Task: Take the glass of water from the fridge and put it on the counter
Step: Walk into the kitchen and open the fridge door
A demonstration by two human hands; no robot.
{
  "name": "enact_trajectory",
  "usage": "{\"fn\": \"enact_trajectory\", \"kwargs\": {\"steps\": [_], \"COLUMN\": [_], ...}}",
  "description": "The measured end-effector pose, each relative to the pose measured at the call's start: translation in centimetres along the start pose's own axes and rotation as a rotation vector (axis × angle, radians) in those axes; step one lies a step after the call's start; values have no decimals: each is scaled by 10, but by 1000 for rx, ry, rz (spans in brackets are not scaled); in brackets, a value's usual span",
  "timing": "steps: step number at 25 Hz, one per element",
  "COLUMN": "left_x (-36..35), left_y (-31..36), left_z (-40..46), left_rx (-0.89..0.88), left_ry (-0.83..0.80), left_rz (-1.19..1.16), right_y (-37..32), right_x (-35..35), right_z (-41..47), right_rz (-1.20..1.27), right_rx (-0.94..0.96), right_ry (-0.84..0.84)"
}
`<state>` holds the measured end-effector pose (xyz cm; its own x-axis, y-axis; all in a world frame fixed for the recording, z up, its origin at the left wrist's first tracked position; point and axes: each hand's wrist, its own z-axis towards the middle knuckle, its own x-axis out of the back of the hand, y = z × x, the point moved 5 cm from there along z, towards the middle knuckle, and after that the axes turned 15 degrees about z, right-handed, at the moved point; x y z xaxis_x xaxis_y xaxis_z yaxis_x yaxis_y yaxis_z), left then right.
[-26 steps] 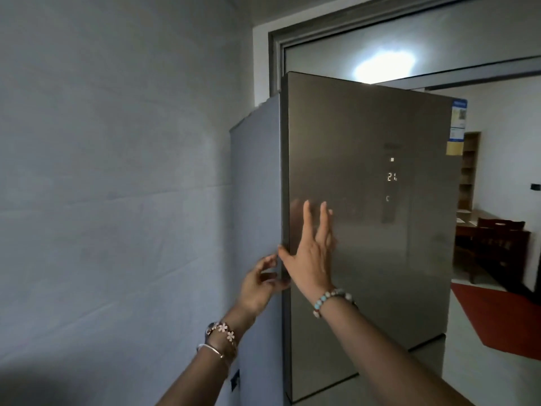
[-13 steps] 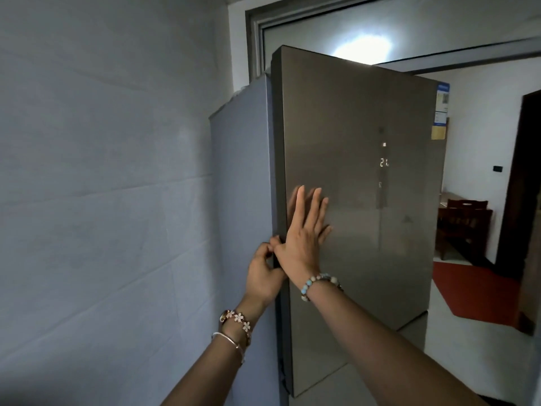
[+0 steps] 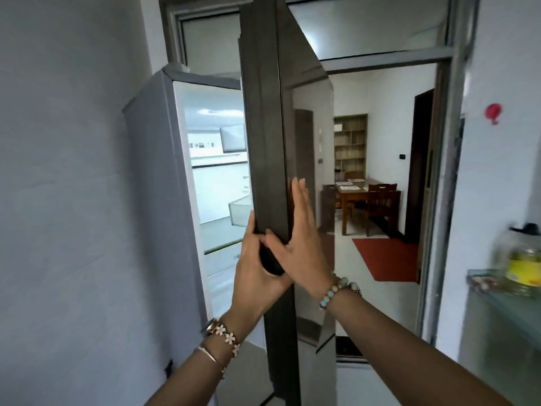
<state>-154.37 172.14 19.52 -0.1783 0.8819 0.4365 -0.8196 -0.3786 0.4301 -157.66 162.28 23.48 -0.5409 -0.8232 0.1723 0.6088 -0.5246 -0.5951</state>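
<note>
a person's left hand (image 3: pixel 257 268) has its fingers wrapped around the edge of the open fridge door (image 3: pixel 268 159), while the right hand (image 3: pixel 301 238) lies flat against the door's outer face, fingers spread open and holding nothing. flower and bead bracelets circle the wrists. behind the door the fridge (image 3: pixel 152 183) stands against the left wall, its lit interior showing pale glass shelves (image 3: pixel 222 168); the glass of water cannot be made out in the visible part. on the right a blurred oil bottle (image 3: pixel 524 259) sits on a glass shelf. beyond the doorway lie a red rug (image 3: pixel 386 259), a wooden dining table (image 3: pixel 360 191) and a bookshelf (image 3: pixel 349 142).
</note>
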Motion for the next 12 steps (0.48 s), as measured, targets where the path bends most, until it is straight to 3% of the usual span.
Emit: {"fn": "enact_trajectory", "kwargs": {"steps": [5, 12], "left_x": [-77, -208], "left_y": [112, 221], "left_z": [-24, -10], "left_rx": [-33, -134], "left_ry": [-24, -86], "left_rz": [-85, -140], "right_y": [7, 58], "right_x": [136, 320], "right_z": [-28, -36], "right_rz": [61, -49], "right_rx": [-6, -202], "right_ry": [37, 238]}}
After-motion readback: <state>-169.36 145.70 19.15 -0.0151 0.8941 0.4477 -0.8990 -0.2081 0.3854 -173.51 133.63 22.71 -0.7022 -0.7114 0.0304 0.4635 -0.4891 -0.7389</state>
